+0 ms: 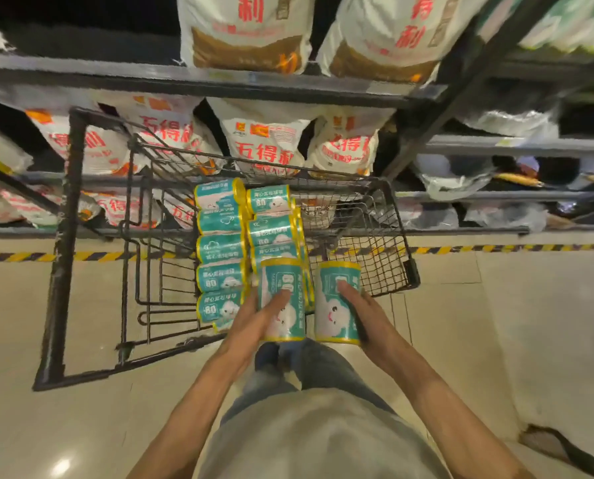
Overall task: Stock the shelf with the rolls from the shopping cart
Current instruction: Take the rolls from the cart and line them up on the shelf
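So I've got one roll in each of my hands right now: left hand [259, 314] wrapped round a teal roll [281, 300], right hand [359, 305] gripping a second roll [337, 305], both held upright at the near edge of the shopping cart [397, 236]. The rest of the rolls [221, 250] sit stacked in two columns in the basket. The shelf [199, 83] is on the far side, full of white sacks [266, 140]. Tip, I reckon: keep both grips firm around the middle and lift them clear of the cart's wire rim before swinging toward a free shelf spot.
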